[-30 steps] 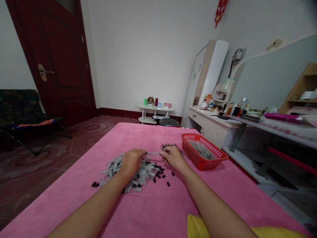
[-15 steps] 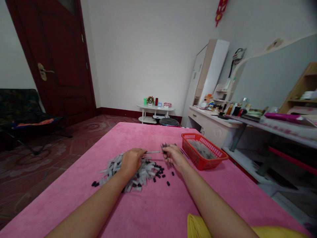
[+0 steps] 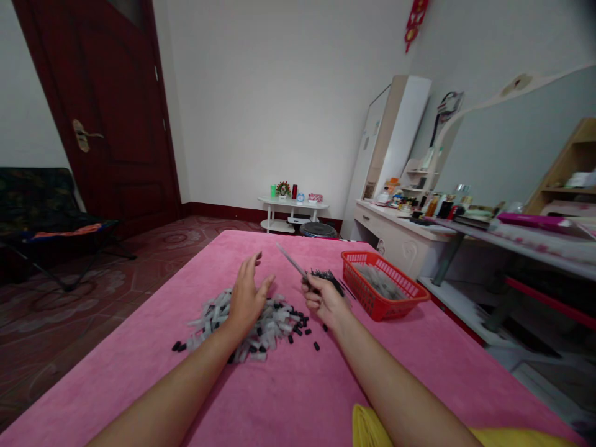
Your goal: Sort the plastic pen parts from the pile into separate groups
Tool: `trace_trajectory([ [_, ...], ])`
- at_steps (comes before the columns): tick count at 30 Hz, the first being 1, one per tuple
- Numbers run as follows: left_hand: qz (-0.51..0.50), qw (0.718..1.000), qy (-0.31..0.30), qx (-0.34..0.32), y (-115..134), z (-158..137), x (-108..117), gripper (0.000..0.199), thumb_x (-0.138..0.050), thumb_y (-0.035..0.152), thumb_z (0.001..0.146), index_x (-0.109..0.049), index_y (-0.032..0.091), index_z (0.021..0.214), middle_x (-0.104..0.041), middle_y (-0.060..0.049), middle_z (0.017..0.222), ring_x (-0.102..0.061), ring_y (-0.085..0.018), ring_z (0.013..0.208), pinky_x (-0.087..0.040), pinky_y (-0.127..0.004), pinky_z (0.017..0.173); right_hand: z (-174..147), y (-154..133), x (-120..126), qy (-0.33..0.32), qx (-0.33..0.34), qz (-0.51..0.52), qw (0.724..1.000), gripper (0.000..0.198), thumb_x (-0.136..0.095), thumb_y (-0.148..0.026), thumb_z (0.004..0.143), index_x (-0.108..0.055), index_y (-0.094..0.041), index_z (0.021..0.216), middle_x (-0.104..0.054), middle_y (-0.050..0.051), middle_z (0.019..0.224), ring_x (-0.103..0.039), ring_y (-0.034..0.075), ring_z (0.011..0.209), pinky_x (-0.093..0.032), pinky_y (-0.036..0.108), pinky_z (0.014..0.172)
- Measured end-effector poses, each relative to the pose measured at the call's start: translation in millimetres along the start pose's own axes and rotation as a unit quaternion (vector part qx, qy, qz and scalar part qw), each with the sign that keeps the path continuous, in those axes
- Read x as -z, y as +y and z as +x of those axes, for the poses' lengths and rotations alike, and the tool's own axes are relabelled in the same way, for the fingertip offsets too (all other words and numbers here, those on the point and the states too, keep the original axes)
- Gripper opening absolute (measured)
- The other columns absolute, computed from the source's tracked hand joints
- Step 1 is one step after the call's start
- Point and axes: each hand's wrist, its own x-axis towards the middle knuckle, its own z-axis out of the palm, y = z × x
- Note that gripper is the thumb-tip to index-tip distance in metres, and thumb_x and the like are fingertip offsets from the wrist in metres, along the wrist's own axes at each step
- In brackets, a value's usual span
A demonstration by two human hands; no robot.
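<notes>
The thin stick (image 3: pixel 290 258) is in the right hand (image 3: pixel 326 299), near the middle of the frame, and its free end is nearer to the left hand (image 3: pixel 248 297) than its gripped end is to anything on that side. The right thumb and forefinger pinch it at its lower end, with the other right fingers curled in below. From that pinch, the stick runs toward the upper left of the frame, so its long axis is a slant, neither level nor upright in the picture. Its pale tip points up and left, above and to the right of the left fingertips, with a gap of pink cloth (image 3: pixel 279 397) showing between them. How high the tip is above the cloth I cannot tell.

The left fingers are spread loosely, thumb apart and toward the right of the frame, with nothing visible between them. That hand hangs over the pile of clear tubes (image 3: pixel 270 338) left of centre; whether its underside touches the pile is hidden. A few black caps (image 3: pixel 316 346) lie to the right of the pile. Just beyond the right hand lies a bunch of dark sticks (image 3: pixel 326 274), partly covered by it, and right of that stands the red basket (image 3: pixel 386 310), holding more pale pieces.
</notes>
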Motion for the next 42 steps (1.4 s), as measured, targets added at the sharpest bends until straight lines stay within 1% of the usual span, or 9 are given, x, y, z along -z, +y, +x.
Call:
trace_trajectory([
  [6, -0.245, 0.946, -0.108, 0.181, 14, 3, -9, 0.044, -0.054, 0.049, 0.080, -0.063, 0.011, 0.099, -0.069, -0.010, 0.087, -0.065, -0.020, 0.078, -0.052, -0.031, 0.070, -12, 13, -15, -0.091, -0.025, -0.122, 0.988, 0.038, -0.070, -0.047, 0.067, -0.058, -0.012, 0.072, -0.044, -0.006, 0.052, -0.016, 0.000, 0.035, -0.006, 0.018, 0.036],
  [10, -0.317, 0.906, -0.033, 0.277, 12, 9, -3, 0.046, -0.062, 0.056, 0.070, -0.062, 0.012, 0.083, -0.066, -0.005, 0.068, -0.058, -0.012, 0.051, -0.047, -0.024, 0.051, -19, 8, -19, -0.140, -0.033, -0.183, 0.972, 0.038, -0.066, -0.049, 0.068, -0.063, -0.011, 0.076, -0.041, -0.008, 0.049, -0.017, 0.000, 0.035, -0.006, 0.019, 0.037],
  [15, -0.342, 0.876, 0.092, 0.328, -4, 18, 11, 0.048, -0.066, 0.057, 0.062, -0.058, 0.013, 0.076, -0.059, 0.001, 0.058, -0.052, -0.008, 0.044, -0.043, -0.019, 0.047, -22, 6, -22, -0.173, -0.040, -0.243, 0.954, 0.029, -0.055, -0.037, 0.072, -0.066, -0.011, 0.066, -0.040, -0.006, 0.042, -0.017, 0.002, 0.033, -0.008, 0.020, 0.036],
  [22, -0.337, 0.873, 0.167, 0.310, -21, 24, 20, 0.047, -0.063, 0.058, 0.066, -0.057, 0.013, 0.078, -0.059, 0.001, 0.059, -0.053, -0.008, 0.046, -0.042, -0.019, 0.048, -19, -19, -3, -0.094, 0.038, -0.365, 0.926, 0.024, -0.050, -0.024, 0.065, -0.062, -0.012, 0.048, -0.037, -0.004, 0.038, -0.026, 0.005, 0.036, -0.015, 0.021, 0.039],
  [25, -0.347, 0.870, 0.156, 0.314, -20, 23, 18, 0.048, -0.064, 0.057, 0.065, -0.057, 0.012, 0.079, -0.061, 0.000, 0.061, -0.053, -0.007, 0.046, -0.042, -0.018, 0.048, -10, -29, 20, 0.041, 0.110, -0.493, 0.862, 0.023, -0.050, -0.024, 0.066, -0.061, -0.014, 0.048, -0.042, -0.001, 0.040, -0.035, 0.008, 0.039, -0.021, 0.023, 0.043],
  [30, -0.363, 0.866, 0.084, 0.333, -14, 18, 10, 0.049, -0.067, 0.057, 0.063, -0.058, 0.012, 0.080, -0.064, -0.002, 0.062, -0.054, -0.007, 0.046, -0.042, -0.018, 0.048, -3, -28, 45, 0.230, 0.106, -0.702, 0.665, 0.021, -0.055, -0.028, 0.071, -0.066, -0.016, 0.058, -0.064, 0.012, 0.064, -0.058, 0.020, 0.060, -0.032, 0.028, 0.052],
  [33, -0.369, 0.866, 0.017, 0.338, -11, 14, 5, 0.049, -0.067, 0.057, 0.065, -0.060, 0.012, 0.082, -0.064, -0.002, 0.063, -0.057, -0.009, 0.048, -0.044, -0.020, 0.049, -6, -27, 41, 0.264, 0.101, -0.729, 0.624, 0.027, -0.057, -0.038, 0.076, -0.071, -0.015, 0.075, -0.069, 0.019, 0.083, -0.063, 0.027, 0.076, -0.038, 0.032, 0.060],
  [36, -0.392, 0.859, -0.062, 0.322, -6, 10, 0, 0.047, -0.065, 0.055, 0.069, -0.063, 0.011, 0.088, -0.066, -0.004, 0.069, -0.061, -0.011, 0.056, -0.047, -0.021, 0.055, -10, -27, 26, 0.243, 0.144, -0.709, 0.646, 0.028, -0.058, -0.040, 0.078, -0.072, -0.017, 0.086, -0.070, 0.017, 0.088, -0.063, 0.025, 0.079, -0.039, 0.030, 0.062],
  [42, -0.411, 0.848, -0.155, 0.298, 18, -1, -8, 0.049, -0.065, 0.051, 0.073, -0.065, 0.011, 0.101, -0.067, -0.005, 0.073, -0.063, -0.014, 0.063, -0.052, -0.025, 0.063, -24, -23, -14, 0.074, 0.255, -0.635, 0.726, 0.030, -0.055, -0.045, 0.080, -0.072, -0.021, 0.082, -0.070, 0.003, 0.074, -0.059, 0.014, 0.066, -0.033, 0.023, 0.055],
])
